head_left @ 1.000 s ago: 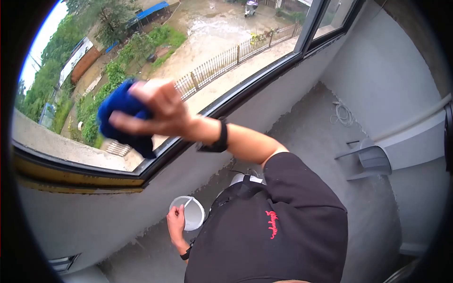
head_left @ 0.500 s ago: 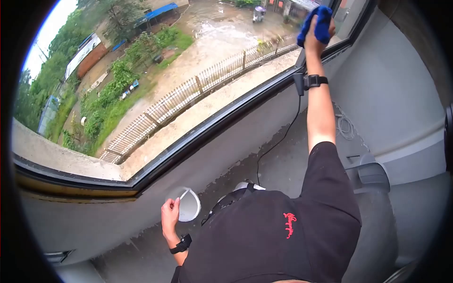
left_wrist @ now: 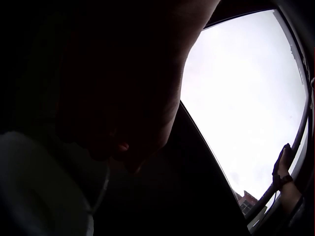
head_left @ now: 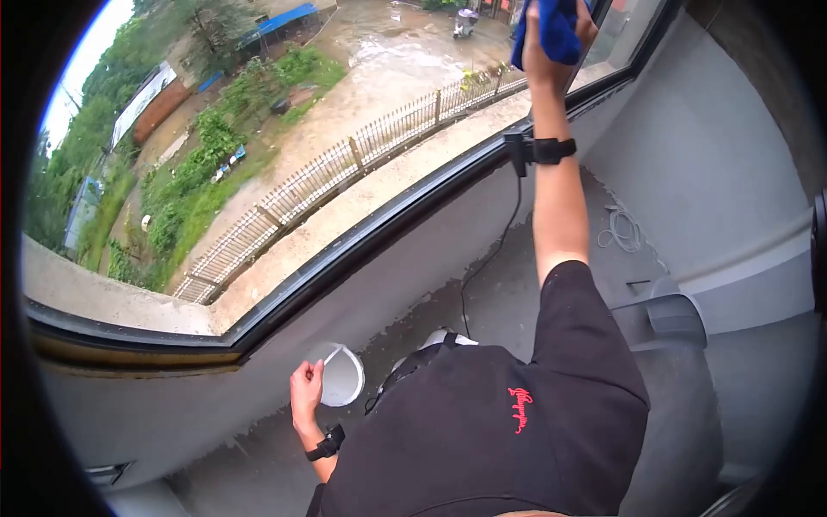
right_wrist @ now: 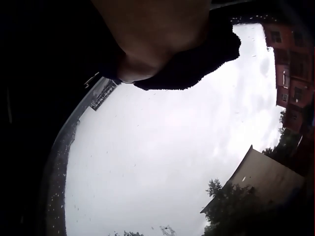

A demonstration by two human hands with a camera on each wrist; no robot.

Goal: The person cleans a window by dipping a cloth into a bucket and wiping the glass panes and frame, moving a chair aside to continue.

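My right hand [head_left: 543, 76] is stretched out to the far right of the window, gripping a blue cloth [head_left: 562, 33] at the glass beside the upright frame. In the right wrist view the cloth [right_wrist: 197, 64] shows as a dark, fuzzy-edged shape under the hand. Low on the left, my left hand [head_left: 306, 389] has its fingers curled round the thin handle [left_wrist: 105, 184] of a white bucket [head_left: 345, 381]. The bucket hangs beside that hand, below the window ledge. In the left wrist view the hand is mostly in deep shadow.
A dark window frame [head_left: 370, 233] runs diagonally across the head view. Outside lie a fence [head_left: 310, 194] and a yard. A grey chair [head_left: 676, 319] stands at the right, and a coiled cable [head_left: 622, 231] lies near the corner. A black cord [head_left: 495, 250] trails from the right wrist.
My right hand has swept the blue cloth from the left part of the window to the far upper right, then shifted slightly back left. The left hand stays low with the bucket.
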